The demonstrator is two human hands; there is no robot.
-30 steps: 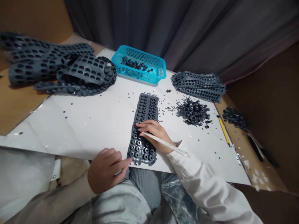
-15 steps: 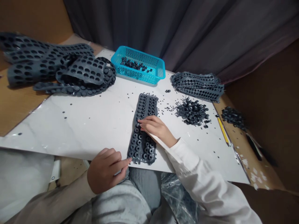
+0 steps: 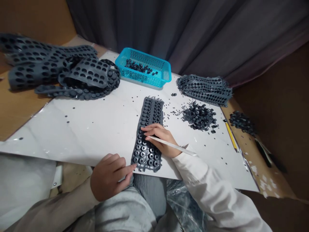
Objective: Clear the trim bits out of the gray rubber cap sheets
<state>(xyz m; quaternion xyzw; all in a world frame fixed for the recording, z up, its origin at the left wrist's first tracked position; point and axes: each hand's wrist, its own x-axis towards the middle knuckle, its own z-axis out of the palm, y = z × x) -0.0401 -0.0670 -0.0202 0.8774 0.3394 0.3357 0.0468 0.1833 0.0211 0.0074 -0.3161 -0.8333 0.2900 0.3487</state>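
A dark grey rubber sheet [image 3: 147, 154] with rows of round raised rings lies lengthwise at the table's front edge. Near its left middle, my right hand [image 3: 160, 137] is closed around a thin white stick [image 3: 172, 146], whose working tip is hidden by the fingers. The stick's back end slants out over the wrist. At the sheet's near left corner, the index fingertip of my left hand [image 3: 111, 174] touches the edge. That index finger is stretched out with the thumb apart below it, and the other fingers are loosely bent.
Behind the sheet stands a blue basket [image 3: 166, 77] with small black pieces. A pile of black pieces [image 3: 200, 116] and a stack of perforated sheets [image 3: 205, 88] lie at right, near a yellow pencil-like tool [image 3: 231, 137]. Large perforated sheets [image 3: 60, 72] are heaped at left.
My right hand has shifted slightly toward me along the sheet. The white stick now tilts out more to the right above the wrist. My left hand stays in place.
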